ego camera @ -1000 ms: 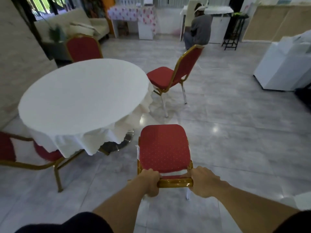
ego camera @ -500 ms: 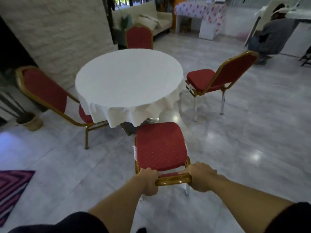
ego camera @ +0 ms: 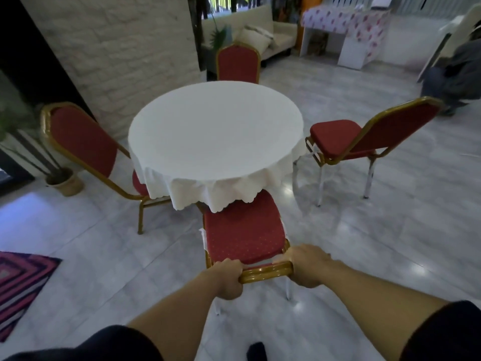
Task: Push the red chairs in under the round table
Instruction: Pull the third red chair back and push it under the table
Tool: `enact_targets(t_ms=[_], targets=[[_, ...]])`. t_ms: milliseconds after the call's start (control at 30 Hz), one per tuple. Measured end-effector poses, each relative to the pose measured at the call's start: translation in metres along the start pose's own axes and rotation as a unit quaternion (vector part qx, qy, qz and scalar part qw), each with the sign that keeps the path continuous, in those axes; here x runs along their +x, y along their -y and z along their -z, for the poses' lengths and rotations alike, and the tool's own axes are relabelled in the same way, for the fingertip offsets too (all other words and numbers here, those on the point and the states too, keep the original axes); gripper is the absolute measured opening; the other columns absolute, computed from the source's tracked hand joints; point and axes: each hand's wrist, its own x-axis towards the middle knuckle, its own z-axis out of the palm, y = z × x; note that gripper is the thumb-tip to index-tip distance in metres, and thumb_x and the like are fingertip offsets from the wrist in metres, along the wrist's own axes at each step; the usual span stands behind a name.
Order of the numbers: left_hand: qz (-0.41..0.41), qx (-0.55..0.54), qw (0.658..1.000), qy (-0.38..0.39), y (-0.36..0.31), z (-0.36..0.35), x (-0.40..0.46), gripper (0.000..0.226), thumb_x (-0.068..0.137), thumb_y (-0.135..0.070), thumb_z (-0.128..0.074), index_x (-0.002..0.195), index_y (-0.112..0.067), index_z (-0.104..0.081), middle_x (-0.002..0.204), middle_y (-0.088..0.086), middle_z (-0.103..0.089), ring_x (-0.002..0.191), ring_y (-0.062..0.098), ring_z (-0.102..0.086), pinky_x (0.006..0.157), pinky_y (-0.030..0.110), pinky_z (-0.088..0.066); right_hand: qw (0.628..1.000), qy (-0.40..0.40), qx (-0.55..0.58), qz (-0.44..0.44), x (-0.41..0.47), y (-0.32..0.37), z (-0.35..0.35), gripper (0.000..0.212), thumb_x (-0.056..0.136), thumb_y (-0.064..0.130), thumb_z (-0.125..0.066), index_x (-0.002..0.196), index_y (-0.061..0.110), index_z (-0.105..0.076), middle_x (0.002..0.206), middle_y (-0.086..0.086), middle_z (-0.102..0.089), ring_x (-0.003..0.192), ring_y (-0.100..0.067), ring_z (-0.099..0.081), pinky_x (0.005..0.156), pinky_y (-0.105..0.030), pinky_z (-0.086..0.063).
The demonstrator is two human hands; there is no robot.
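A round table (ego camera: 216,131) under a white cloth stands mid-room. Right in front of me is a red chair (ego camera: 243,230) with a gold frame; its seat front sits under the cloth's hanging edge. My left hand (ego camera: 227,278) and my right hand (ego camera: 308,265) both grip the top rail of its back. A second red chair (ego camera: 80,144) stands at the table's left with its seat partly under the cloth. A third chair (ego camera: 364,136) stands apart at the right. The fourth chair (ego camera: 238,63) is at the far side, only its back showing.
A stone-faced wall (ego camera: 117,48) rises behind the table on the left, with a potted plant (ego camera: 65,181) at its foot. A patterned rug (ego camera: 20,282) lies at lower left. A sofa (ego camera: 255,35) and a seated person (ego camera: 458,74) are farther back.
The chair in my hands has slid forward, so its seat front now lies under the tablecloth. My view has swung round to face the table squarely.
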Motion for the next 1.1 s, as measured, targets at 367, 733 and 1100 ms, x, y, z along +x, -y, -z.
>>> enact_targets(t_ms=[367, 733, 1100], targets=[[-0.005, -0.026, 1.000, -0.002, -0.015, 0.097, 0.093, 0.043, 0.090, -0.006, -0.051, 0.130, -0.016, -0.063, 0.117, 0.010, -0.066, 0.108, 0.030, -0.066, 0.093, 0.040, -0.056, 0.998, 0.000, -0.059, 0.000, 0.109, -0.069, 0.079, 0.023, 0.096, 0.019, -0.055, 0.103, 0.036, -0.069, 0.089, 0.009, -0.065, 0.081, -0.018, -0.063, 0.071, -0.035, -0.052], [0.010, -0.058, 0.997, 0.042, -0.026, 0.125, 0.125, 0.048, 0.087, -0.005, -0.054, 0.134, -0.017, -0.060, 0.123, 0.014, -0.065, 0.110, 0.032, -0.065, 0.094, 0.043, -0.057, 0.998, 0.021, -0.031, 0.055, 0.139, -0.110, 0.104, 0.026, 0.091, 0.023, -0.051, 0.102, 0.044, -0.062, 0.085, 0.011, -0.066, 0.082, -0.017, -0.066, 0.072, -0.033, -0.053], [0.059, 0.005, 0.998, 0.027, -0.114, 0.200, 0.121, 0.124, 0.056, -0.092, -0.071, 0.158, -0.026, -0.046, 0.157, 0.000, -0.053, 0.134, 0.028, -0.056, 0.110, 0.048, -0.048, 0.996, 0.052, 0.049, 0.057, 0.112, -0.172, 0.177, 0.110, 0.063, 0.092, -0.069, 0.152, 0.029, -0.053, 0.151, 0.005, -0.057, 0.136, -0.021, -0.055, 0.109, -0.040, -0.046]])
